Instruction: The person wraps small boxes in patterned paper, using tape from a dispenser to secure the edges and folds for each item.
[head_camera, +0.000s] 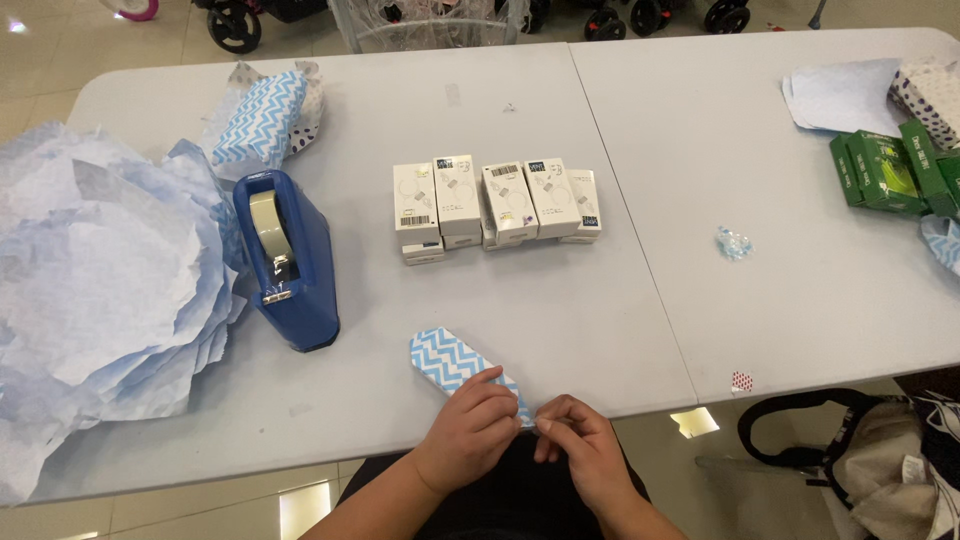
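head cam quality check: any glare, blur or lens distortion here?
Head view: lighting even and soft, shadows faint under the blue plastic tape dispenser; bright glare patches on the glossy floor tiles; grey folding table edges bow from wide-angle distortion; both hands, left hand and right hand, reasonably sharp on the blue-and-white chevron-wrapped package.

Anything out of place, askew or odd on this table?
Little stands out. A small crumpled clear scrap lies alone mid-table, and a red-dotted paper bit sits at the table edge. Both hands, left hand and right hand, pinch the chevron-wrapped packet.
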